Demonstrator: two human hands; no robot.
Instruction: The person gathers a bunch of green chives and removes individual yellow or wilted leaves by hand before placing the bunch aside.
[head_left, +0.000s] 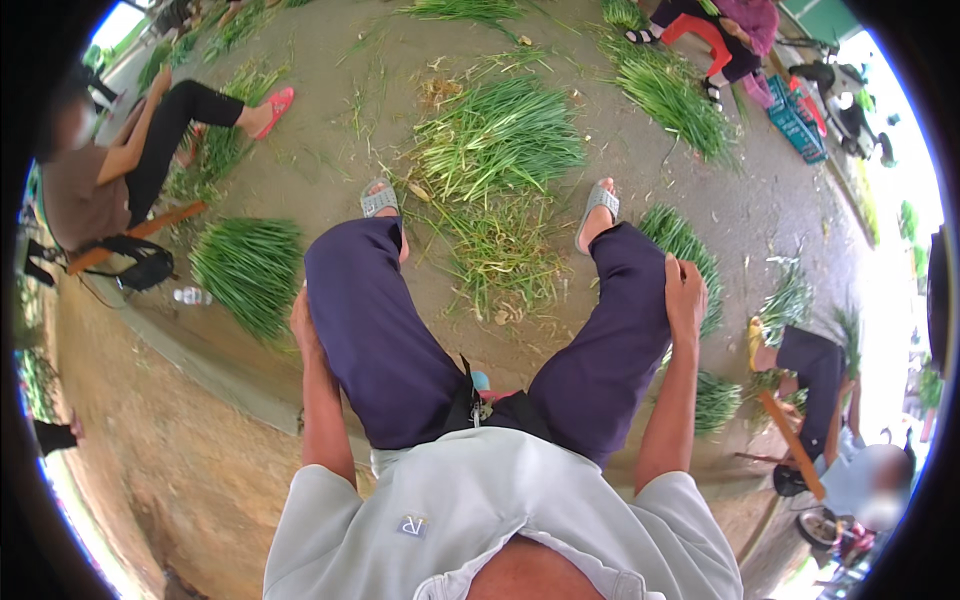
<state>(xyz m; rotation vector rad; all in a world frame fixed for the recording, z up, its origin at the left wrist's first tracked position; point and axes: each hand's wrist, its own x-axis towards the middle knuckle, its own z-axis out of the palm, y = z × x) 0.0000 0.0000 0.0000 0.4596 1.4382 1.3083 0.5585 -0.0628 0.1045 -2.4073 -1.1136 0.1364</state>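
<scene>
My left hand (303, 322) is against the outer side of my dark blue left trouser leg (365, 320), and its fingers are mostly hidden. At the right knee, my right hand (686, 292) has its fingers closed on the cloth of the right trouser leg (620, 320). Between my sandalled feet lies a wide pile of long green leafy stalks (500, 140). Nearer to me are loose, partly yellowed trimmings (505, 250). A neat bundle of green stalks (247, 272) lies beside my left hand. More stalks (682, 240) lie just beyond my right hand.
A seated person (100, 170) is at the left, near a clear bottle (192, 296) and a black bag (140, 262). Another sits on a wooden seat (790, 440) at the right. At the far right are a person in pink (745, 30), a green heap (680, 100) and a teal crate (795, 120).
</scene>
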